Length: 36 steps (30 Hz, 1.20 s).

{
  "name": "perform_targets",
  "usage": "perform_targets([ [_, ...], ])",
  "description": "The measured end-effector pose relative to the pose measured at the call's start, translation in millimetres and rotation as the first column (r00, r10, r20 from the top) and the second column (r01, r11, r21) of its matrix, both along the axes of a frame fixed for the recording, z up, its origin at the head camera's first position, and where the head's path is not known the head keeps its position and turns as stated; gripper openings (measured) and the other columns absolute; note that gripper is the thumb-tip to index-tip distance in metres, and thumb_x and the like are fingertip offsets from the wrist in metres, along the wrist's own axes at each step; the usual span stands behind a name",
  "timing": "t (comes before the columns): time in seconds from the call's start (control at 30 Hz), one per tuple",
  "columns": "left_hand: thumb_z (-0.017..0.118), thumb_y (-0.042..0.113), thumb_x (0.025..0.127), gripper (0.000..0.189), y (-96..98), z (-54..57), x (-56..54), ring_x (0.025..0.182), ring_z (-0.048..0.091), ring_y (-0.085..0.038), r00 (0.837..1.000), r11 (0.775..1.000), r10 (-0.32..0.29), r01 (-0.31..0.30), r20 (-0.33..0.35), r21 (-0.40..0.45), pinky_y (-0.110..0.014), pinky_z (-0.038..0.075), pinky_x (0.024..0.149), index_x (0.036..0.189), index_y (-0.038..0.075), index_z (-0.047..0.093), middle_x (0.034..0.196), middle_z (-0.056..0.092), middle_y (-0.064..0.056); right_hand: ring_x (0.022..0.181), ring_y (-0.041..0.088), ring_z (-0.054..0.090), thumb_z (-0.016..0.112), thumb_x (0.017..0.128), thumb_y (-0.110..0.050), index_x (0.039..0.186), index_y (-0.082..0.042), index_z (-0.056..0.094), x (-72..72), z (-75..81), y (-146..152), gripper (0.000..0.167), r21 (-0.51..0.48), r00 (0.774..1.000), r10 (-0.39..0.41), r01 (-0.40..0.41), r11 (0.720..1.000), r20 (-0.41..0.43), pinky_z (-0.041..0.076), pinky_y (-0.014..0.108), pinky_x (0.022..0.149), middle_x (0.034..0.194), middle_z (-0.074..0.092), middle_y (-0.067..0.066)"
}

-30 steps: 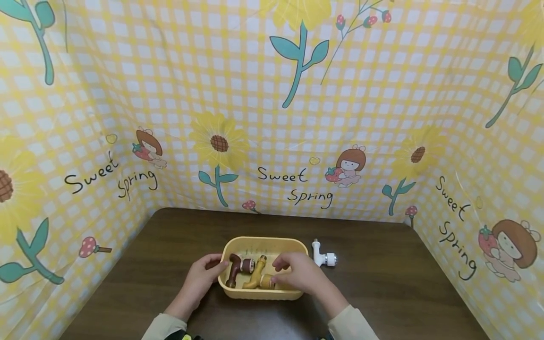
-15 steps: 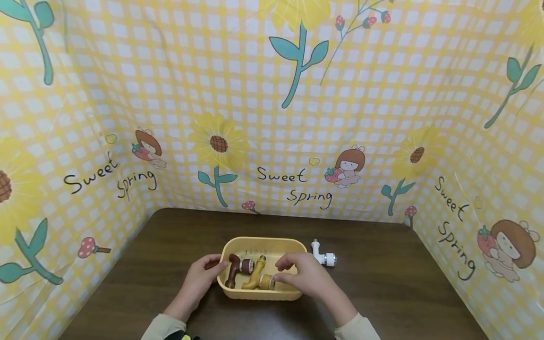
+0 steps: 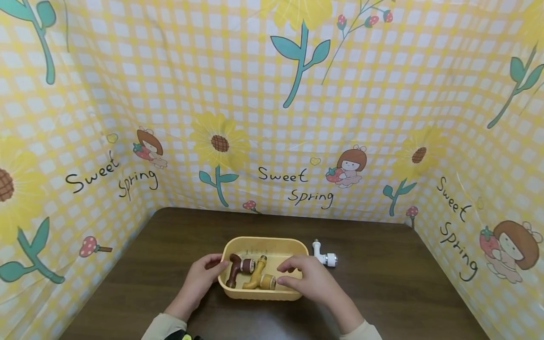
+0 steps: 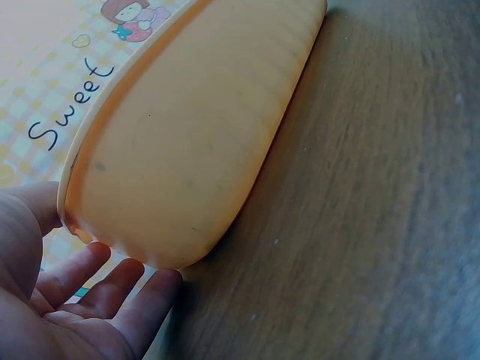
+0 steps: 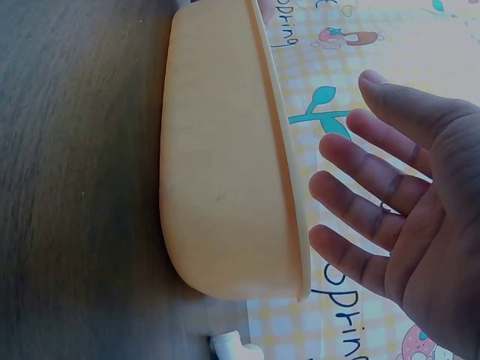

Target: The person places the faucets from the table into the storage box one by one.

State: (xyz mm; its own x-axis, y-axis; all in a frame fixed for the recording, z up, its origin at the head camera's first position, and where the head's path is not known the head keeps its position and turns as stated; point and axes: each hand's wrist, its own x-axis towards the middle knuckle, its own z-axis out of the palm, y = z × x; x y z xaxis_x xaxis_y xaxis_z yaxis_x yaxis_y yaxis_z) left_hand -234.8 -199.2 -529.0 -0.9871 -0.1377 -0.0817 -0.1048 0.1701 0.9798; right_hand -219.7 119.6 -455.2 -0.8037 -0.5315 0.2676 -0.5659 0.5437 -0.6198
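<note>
A yellow plastic tub stands on the table. My left hand holds its left end, thumb over the rim and fingertips against the outer wall, as the left wrist view shows. Inside lie a dark brown faucet on the left and a yellow faucet beside it. Over the tub's right end is my right hand, thumb and fingers spread, just right of the yellow faucet's knob. In the right wrist view that hand holds nothing. A white faucet lies on the table just right of the tub.
The dark wooden table extends on both sides of the tub. A yellow checked cloth with printed flowers hangs around its back and sides.
My right hand has drawn slightly right, away from the yellow faucet's knob, with its fingers spread. The left hand, tub and faucets have stayed in place.
</note>
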Motion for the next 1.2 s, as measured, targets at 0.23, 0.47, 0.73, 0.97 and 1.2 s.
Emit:
perform_targets([
  [0.23,0.074,0.022,0.097,0.042,-0.3,0.7,1.2,0.104,0.065,-0.018,1.0,1.0,0.004,-0.004,0.015,0.003,-0.028,0.059,0.078,0.13,-0.002,0.064,0.121,0.069,-0.015,0.094,0.013,0.066,0.08,0.09,-0.032,0.106,-0.024,0.077,3.6,-3.7,9.6,0.018,-0.004,0.996,-0.006,0.006,1.0,-0.094,0.054,0.032,0.084,0.099,0.072,-0.015],
  [0.47,0.074,0.022,0.097,0.041,-0.3,2.2,2.1,0.104,0.065,-0.017,1.0,1.0,0.005,-0.005,0.008,0.009,-0.028,0.058,0.078,0.13,-0.002,0.064,0.121,0.07,-0.015,0.095,0.012,0.066,0.08,0.09,-0.031,0.109,-0.026,0.076,6.0,-0.3,17.6,0.02,-0.015,0.997,-0.015,0.014,1.0,-0.07,0.054,0.033,0.085,0.102,0.071,-0.018],
  [0.73,0.073,0.021,0.097,0.04,0.9,4.5,3.1,0.103,0.066,-0.018,1.0,1.0,0.005,-0.005,0.001,0.01,-0.027,0.059,0.077,0.128,-0.002,0.065,0.118,0.071,-0.015,0.095,0.013,0.066,0.081,0.09,-0.032,0.109,-0.024,0.076,8.2,0.6,24.3,0.021,-0.024,0.997,-0.008,0.006,1.0,-0.081,0.056,0.033,0.08,0.102,0.073,-0.014],
  [0.97,0.073,0.022,0.097,0.042,-0.5,0.3,1.2,0.104,0.065,-0.018,1.0,1.0,0.01,-0.01,0.008,0.001,-0.028,0.058,0.077,0.13,-0.002,0.064,0.12,0.07,-0.015,0.096,0.012,0.066,0.078,0.092,-0.035,0.11,-0.025,0.075,8.9,3.8,29.2,0.021,-0.025,0.996,-0.005,0.002,1.0,-0.091,0.056,0.035,0.083,0.104,0.073,-0.014],
  [1.2,0.074,0.021,0.097,0.04,0.5,3.2,3.1,0.103,0.066,-0.018,1.0,1.0,0.01,-0.01,-0.002,0.005,-0.028,0.059,0.077,0.128,-0.002,0.065,0.118,0.07,-0.015,0.095,0.018,0.068,0.079,0.092,-0.028,0.11,-0.021,0.075,6.5,9.0,35.8,0.02,-0.054,0.996,0.015,-0.02,0.998,-0.093,0.057,0.04,0.085,0.104,0.075,-0.005],
])
